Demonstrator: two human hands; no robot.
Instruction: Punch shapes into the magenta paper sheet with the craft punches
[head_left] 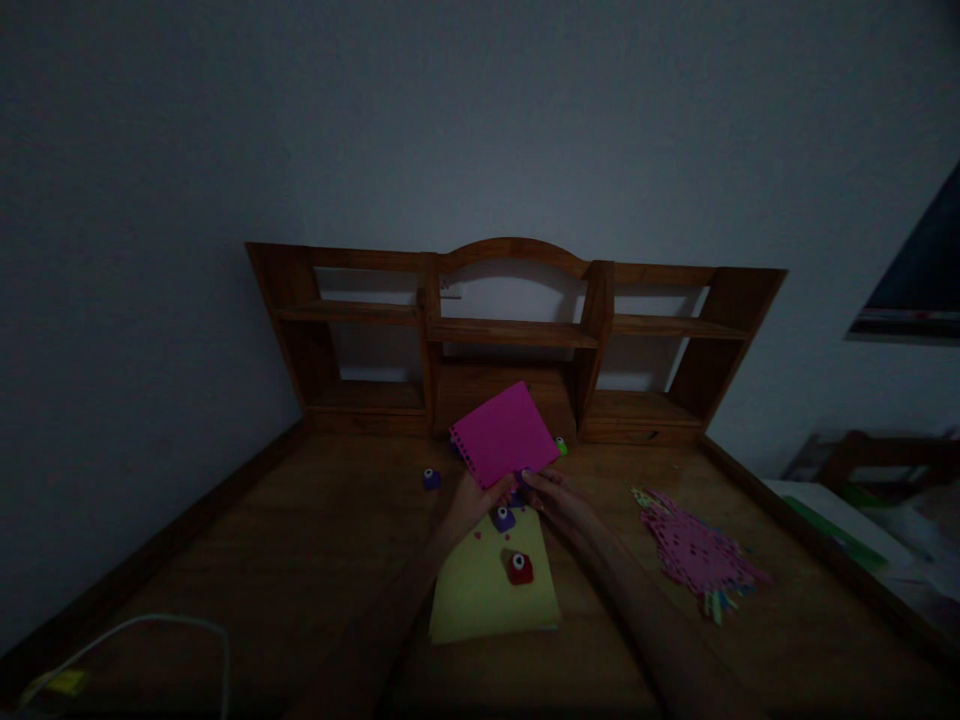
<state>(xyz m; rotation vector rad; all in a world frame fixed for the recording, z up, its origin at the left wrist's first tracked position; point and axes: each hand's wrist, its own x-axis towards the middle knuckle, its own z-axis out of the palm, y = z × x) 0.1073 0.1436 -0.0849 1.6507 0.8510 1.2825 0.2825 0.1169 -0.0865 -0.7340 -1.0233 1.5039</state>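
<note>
A pink sheet of paper [506,435] with a row of notches punched along its left edge is raised in front of me. My left hand [480,497] is closed on its lower edge. In my right hand [551,497] is a small purple craft punch [523,480], pressed against the sheet's lower right edge and partly hidden by my fingers. Beneath my hands lies a stack of yellow paper [491,600]. On it rest another purple punch [503,518], a red punch [519,568] and tiny pink cut-outs [478,535].
Another purple punch [430,479] sits to the left, a green one [560,446] behind the sheet. Pink punched strips [701,550] are heaped at the right. A wooden shelf unit [514,333] stands along the table's back. A white cable [161,618] curves at the front left.
</note>
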